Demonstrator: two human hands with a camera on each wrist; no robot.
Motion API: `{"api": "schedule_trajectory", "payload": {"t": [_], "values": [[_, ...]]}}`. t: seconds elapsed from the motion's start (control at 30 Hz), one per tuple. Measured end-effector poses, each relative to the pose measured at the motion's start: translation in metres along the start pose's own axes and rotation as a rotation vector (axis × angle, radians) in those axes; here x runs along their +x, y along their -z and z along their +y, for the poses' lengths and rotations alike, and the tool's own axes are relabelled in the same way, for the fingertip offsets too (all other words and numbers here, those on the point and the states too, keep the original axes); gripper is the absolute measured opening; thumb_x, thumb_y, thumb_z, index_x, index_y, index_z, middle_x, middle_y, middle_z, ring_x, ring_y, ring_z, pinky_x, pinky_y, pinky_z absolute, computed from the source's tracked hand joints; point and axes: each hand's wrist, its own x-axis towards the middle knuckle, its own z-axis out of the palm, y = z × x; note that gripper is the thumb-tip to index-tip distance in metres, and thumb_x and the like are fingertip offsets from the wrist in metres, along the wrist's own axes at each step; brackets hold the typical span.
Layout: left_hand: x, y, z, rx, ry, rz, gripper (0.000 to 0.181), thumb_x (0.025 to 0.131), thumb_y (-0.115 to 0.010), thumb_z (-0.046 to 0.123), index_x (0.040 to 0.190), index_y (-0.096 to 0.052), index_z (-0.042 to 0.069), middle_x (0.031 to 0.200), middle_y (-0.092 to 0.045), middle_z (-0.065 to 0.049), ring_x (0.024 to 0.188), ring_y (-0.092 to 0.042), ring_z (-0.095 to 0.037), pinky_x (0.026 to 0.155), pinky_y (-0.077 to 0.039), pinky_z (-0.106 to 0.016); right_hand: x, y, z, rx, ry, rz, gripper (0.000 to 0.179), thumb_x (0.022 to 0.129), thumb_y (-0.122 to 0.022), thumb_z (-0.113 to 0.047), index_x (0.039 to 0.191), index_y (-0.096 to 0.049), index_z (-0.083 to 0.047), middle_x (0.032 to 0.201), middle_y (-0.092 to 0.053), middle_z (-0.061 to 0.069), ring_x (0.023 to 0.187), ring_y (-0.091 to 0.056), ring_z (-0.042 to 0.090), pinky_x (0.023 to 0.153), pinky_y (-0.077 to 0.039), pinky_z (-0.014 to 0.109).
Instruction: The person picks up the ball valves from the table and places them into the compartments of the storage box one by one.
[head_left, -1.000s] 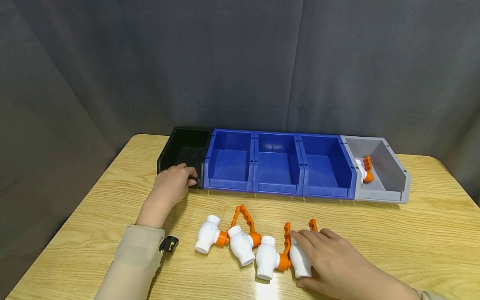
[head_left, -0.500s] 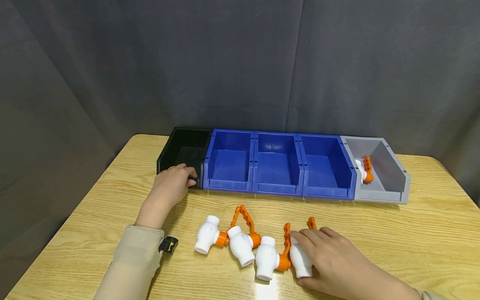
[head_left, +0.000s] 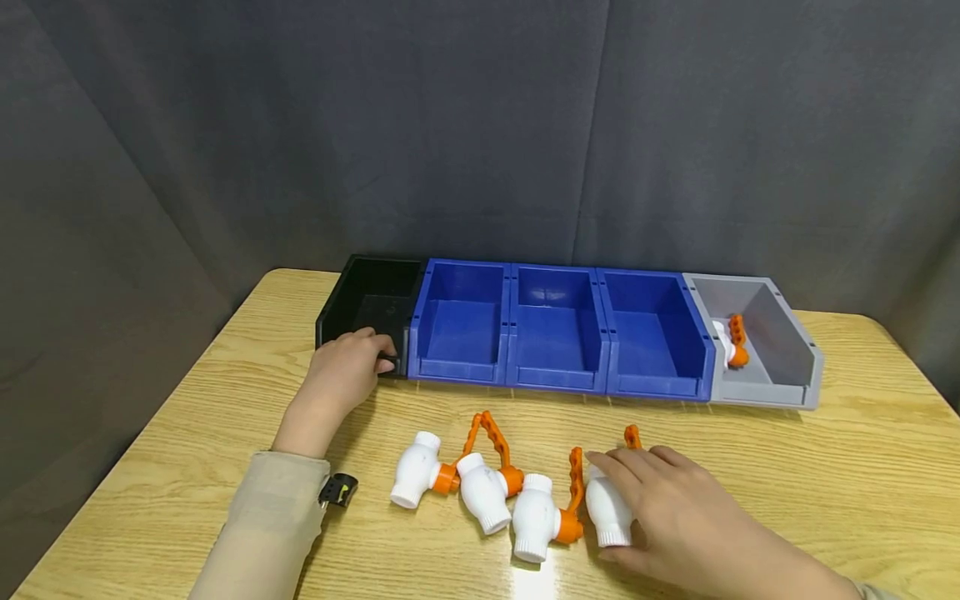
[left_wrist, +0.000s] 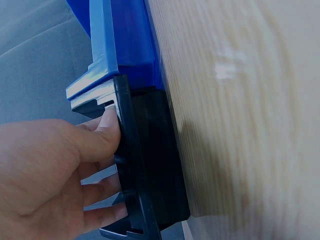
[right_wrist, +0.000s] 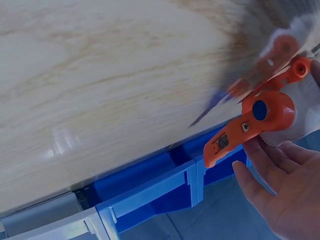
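Observation:
My left hand (head_left: 343, 368) grips the front lip of the black bin (head_left: 330, 315) at the left end of the row. In the left wrist view, its thumb lies over the rim of the bin. My right hand (head_left: 675, 508) holds a white ball valve (head_left: 606, 510) with an orange lever handle, the rightmost on the table; the palm hides part of it. The right wrist view shows that orange handle (right_wrist: 232, 137) pointing away from the fingers. Left of it lie more white ball valves: one close by (head_left: 532, 518), one in the middle (head_left: 482, 492) and one farthest left (head_left: 415, 469).
Three blue bins (head_left: 555, 379) stand side by side next to the black one. At the right end, a grey bin (head_left: 798, 342) contains another white valve (head_left: 723, 342) with an orange handle. A dark curtain (head_left: 480, 125) hangs behind the wooden table (head_left: 187, 450).
My right hand has shifted slightly right and away from me with its ball valve, widening the gap to the neighbouring valve. The left hand stays on the black bin.

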Motion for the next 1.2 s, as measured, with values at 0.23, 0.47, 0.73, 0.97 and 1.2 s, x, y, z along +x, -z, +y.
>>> {"api": "schedule_trajectory", "payload": {"t": [0.23,0.47,0.73,0.97,1.2], "values": [[0.001,-0.001,-0.001,0.001,-0.004,0.004,0.014,0.093,-0.069,0.017,0.102,-0.074,0.008,0.092,-0.065,-0.009,0.091,-0.065,-0.034,0.08,-0.053,-0.05,-0.001,0.005,0.01,-0.019,-0.003,0.065,0.09,0.07,-0.082,-0.06,0.133,-0.057,-0.001,0.123,-0.065,0.009,0.111,-0.063,0.028,0.091,-0.05,0.051],[0.0,-0.002,-0.002,0.0,0.0,-0.004,0.014,0.094,-0.069,0.018,0.103,-0.074,0.009,0.092,-0.065,-0.009,0.091,-0.065,-0.034,0.081,-0.052,-0.05,0.003,0.011,0.022,-0.035,-0.005,0.119,0.087,0.068,-0.084,-0.055,0.131,-0.058,-0.002,0.123,-0.065,0.009,0.109,-0.063,0.028,0.09,-0.05,0.052],[0.0,-0.002,-0.002,-0.001,0.0,0.001,0.014,0.093,-0.069,0.018,0.103,-0.074,0.009,0.092,-0.065,-0.008,0.09,-0.065,-0.034,0.08,-0.053,-0.049,0.007,0.015,0.035,-0.015,-0.058,0.13,0.088,0.067,-0.085,-0.055,0.132,-0.058,-0.002,0.12,-0.066,0.012,0.107,-0.063,0.032,0.09,-0.049,0.054],[0.0,-0.003,-0.002,-0.006,-0.006,0.013,0.014,0.093,-0.07,0.017,0.102,-0.074,0.008,0.091,-0.065,-0.008,0.09,-0.065,-0.034,0.079,-0.053,-0.05,0.011,0.019,0.049,-0.022,-0.067,0.149,0.085,0.066,-0.086,-0.052,0.13,-0.06,-0.002,0.116,-0.067,0.013,0.103,-0.064,0.036,0.086,-0.051,0.054],[0.0,-0.002,-0.002,-0.005,-0.006,0.01,0.014,0.093,-0.069,0.017,0.102,-0.074,0.008,0.092,-0.065,-0.009,0.09,-0.065,-0.034,0.08,-0.053,-0.05,0.017,0.025,0.064,-0.033,-0.039,0.184,0.085,0.064,-0.088,-0.05,0.128,-0.06,-0.001,0.112,-0.067,0.013,0.098,-0.066,0.032,0.082,-0.053,0.052]]}}
